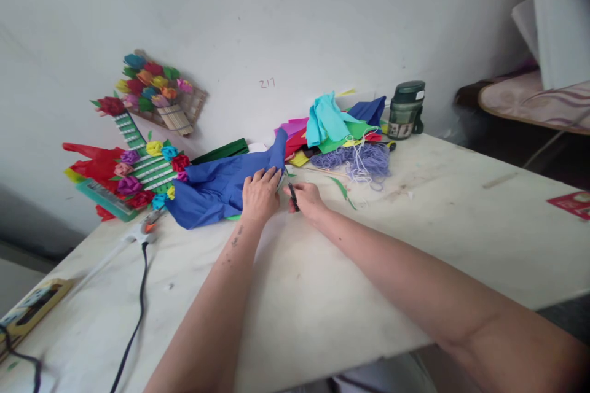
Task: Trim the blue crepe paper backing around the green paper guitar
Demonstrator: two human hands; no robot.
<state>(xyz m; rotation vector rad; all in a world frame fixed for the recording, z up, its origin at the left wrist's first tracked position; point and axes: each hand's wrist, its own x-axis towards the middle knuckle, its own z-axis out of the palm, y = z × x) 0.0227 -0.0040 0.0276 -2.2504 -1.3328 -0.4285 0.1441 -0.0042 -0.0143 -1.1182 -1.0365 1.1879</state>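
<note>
Blue sheet (pixel 216 181) lies crumpled across the centre left of the frame in the head view, its right end raised in a fold near the middle, and our left hand (pixel 262 195) rests over that end with its fingers slightly spread, pressing down rather than gripping. Our right hand (pixel 308 199), just right of centre, has its fingers curled around the handles of the scissors (pixel 294 198), whose blades point up toward the sheet's right edge; we cannot tell whether those blades stand apart or together. What worries us most is how near the blades lie to our left fingertips: a hurried snip, or a slip of the sheet, could nick a finger. Because the material looks thin and creased, loose folds could bunch under the blades, and we might get a ragged line or cut through a second layer. A tug leftward could also jostle the flower-trimmed stand (pixel 154 175) at the left, or drag the sheet onto what looks like a glue gun (pixel 141 232) below it, which might mark the sheet if hot. Just right of centre, the purple yarn (pixel 357 159) sits near enough that a careless sweep of the scissors could snag its strands.
</note>
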